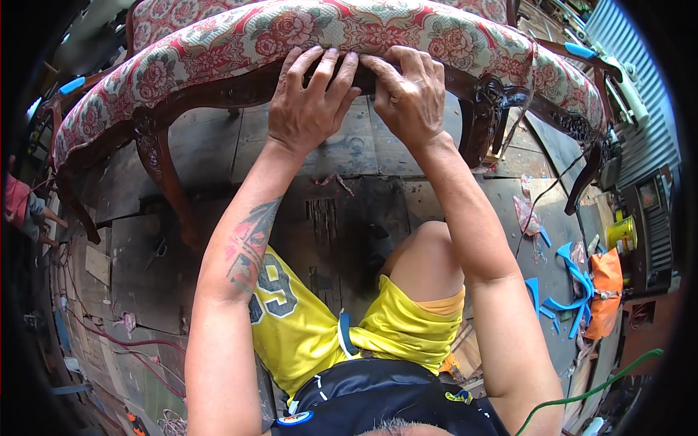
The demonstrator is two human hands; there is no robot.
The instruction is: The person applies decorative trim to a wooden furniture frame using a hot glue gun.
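A long seat covered in floral fabric (211, 54) curves across the top of the view, above a dark carved wooden frame (211, 97). My left hand (311, 98) rests its spread fingertips on the lower edge of the fabric, near the middle of the front. Just to its right, my right hand (411, 91) touches the same edge, its fingers bent and pressed together against the fabric. Whether it pinches anything is hidden. A carved leg (163, 167) stands at the left and another (480, 123) at the right.
Blue foam strips (578, 291), an orange bag (606, 291) and a yellow container (622, 234) lie at the right. Scissors (156, 254) and red cords (138, 341) are on the wooden floor at the left. A person (25, 203) is at the far left.
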